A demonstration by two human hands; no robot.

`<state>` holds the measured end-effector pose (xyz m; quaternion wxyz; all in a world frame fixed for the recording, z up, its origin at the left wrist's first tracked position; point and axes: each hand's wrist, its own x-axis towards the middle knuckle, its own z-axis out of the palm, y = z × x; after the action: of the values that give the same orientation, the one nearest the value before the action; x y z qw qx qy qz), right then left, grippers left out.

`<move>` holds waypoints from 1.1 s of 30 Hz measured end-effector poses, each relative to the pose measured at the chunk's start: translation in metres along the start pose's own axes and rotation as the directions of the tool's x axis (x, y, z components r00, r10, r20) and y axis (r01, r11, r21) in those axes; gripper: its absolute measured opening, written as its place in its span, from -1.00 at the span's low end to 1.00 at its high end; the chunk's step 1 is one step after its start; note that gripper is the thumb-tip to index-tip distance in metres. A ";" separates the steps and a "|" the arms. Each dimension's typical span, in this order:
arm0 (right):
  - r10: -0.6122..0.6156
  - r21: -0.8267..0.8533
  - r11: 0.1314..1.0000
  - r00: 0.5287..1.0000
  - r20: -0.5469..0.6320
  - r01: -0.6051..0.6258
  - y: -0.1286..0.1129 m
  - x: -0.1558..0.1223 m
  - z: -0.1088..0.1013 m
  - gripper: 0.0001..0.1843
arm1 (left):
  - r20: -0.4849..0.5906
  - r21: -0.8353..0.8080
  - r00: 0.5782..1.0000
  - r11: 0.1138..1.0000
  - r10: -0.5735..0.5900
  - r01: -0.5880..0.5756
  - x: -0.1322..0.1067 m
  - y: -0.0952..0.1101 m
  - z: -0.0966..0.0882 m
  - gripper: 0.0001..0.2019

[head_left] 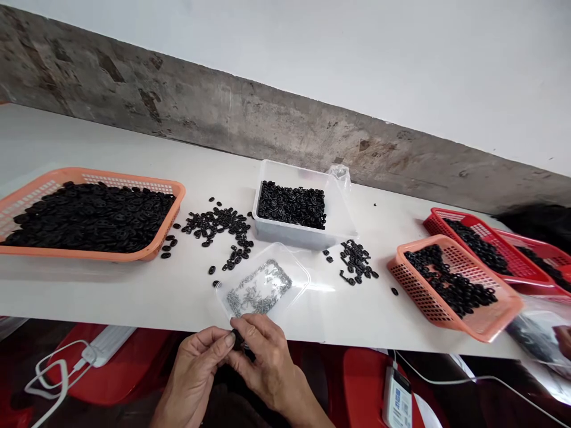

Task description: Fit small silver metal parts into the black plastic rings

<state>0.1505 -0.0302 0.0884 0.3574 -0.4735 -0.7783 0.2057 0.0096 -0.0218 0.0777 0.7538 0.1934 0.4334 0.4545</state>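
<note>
At the front edge of the table, my left hand (pixel 196 365) and my right hand (pixel 267 365) meet with fingers closed. Between the fingertips of both is a small black oval piece (pixel 237 339), mostly covered. Just beyond them a clear plastic tray (pixel 300 270) holds many tiny silvery metal parts (pixel 256 297). Loose black oval pieces (pixel 218 223) lie scattered left of a translucent bin (pixel 289 236), which contains small black parts (pixel 292 205). More black pieces (pixel 355 258) are heaped to the bin's right.
An orange basket (pixel 149 252) full of black ovals stands at left. At right are a smaller orange basket (pixel 439 321) and red baskets (pixel 430 223). Another person's hand (pixel 562 340) is near a plastic bag (pixel 530 333). Red stools (pixel 118 368) with white cables sit below.
</note>
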 end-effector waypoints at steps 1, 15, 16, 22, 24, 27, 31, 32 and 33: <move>-0.002 0.025 1.000 1.000 0.013 0.002 0.000 0.000 -0.001 -0.65 | 0.009 0.000 1.000 1.000 -0.006 0.006 0.000 0.001 -0.001 -0.88; -0.022 0.358 0.934 0.998 0.052 0.002 0.009 0.004 -0.009 -0.57 | 0.097 0.172 0.995 0.985 0.014 -0.031 -0.005 0.005 -0.005 -0.72; -0.020 0.370 0.929 0.999 0.050 0.000 0.009 0.004 -0.008 -0.57 | 0.091 0.171 0.996 0.985 0.019 -0.035 -0.006 0.004 -0.005 -0.73; -0.032 0.392 0.920 0.999 0.042 0.012 0.009 0.005 -0.005 -0.62 | 0.060 0.142 0.997 0.989 0.040 -0.048 -0.008 0.004 -0.005 -0.75; -0.023 0.401 0.916 0.999 0.045 0.003 0.007 0.006 -0.005 -0.61 | 0.053 0.137 0.997 0.989 0.046 -0.053 -0.008 0.004 -0.004 -0.75; -0.012 0.393 0.919 0.997 0.072 -0.017 0.005 0.007 -0.005 -0.62 | 0.062 0.137 0.997 0.989 0.050 -0.058 -0.009 0.006 -0.005 -0.74; -0.029 0.360 0.933 0.996 0.083 -0.003 0.003 0.010 -0.005 -0.66 | 0.070 0.145 0.995 0.987 0.063 -0.073 -0.010 0.008 -0.007 -0.71; -0.035 0.354 0.935 0.996 0.083 0.003 0.003 0.010 -0.004 -0.66 | 0.070 0.149 0.995 0.986 0.065 -0.075 -0.011 0.008 -0.007 -0.70; -0.041 0.350 0.937 0.996 0.084 0.009 0.003 0.011 -0.004 -0.66 | 0.067 0.153 0.996 0.985 0.066 -0.076 -0.011 0.008 -0.007 -0.69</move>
<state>0.1517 -0.0195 0.0931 0.4028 -0.3828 -0.7509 0.3569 -0.0031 -0.0275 0.0846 0.7328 0.2807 0.4367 0.4399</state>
